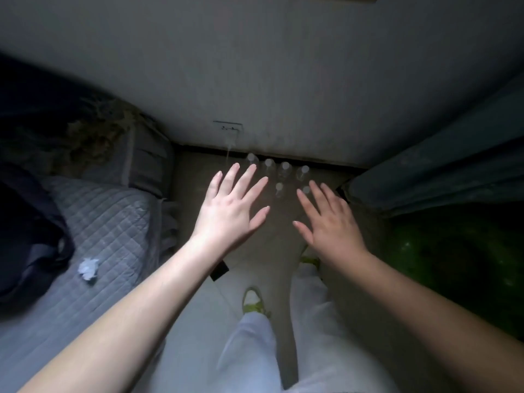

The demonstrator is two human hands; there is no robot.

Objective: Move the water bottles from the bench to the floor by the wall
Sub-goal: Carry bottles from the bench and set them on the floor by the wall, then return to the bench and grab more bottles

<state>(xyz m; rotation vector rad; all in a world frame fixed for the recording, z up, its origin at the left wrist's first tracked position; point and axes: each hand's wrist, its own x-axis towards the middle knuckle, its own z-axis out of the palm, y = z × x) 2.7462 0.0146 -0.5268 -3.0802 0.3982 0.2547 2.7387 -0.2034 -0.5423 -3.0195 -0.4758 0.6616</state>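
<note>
Six water bottles are seen standing upright on the floor along its wall edge, while the left hand and right hand are held spread and empty; the task is judged largely done.

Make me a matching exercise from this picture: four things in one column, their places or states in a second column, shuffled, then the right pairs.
Things
1. water bottles
2. left hand
3. crumpled paper
4. wall socket

Places or states
A. lying on the grey quilted cover
B. open, fingers spread, holding nothing
C. set low in the wall, above the floor
D. standing on the floor by the wall

Pairs: 1-D, 2-B, 3-A, 4-C
</note>
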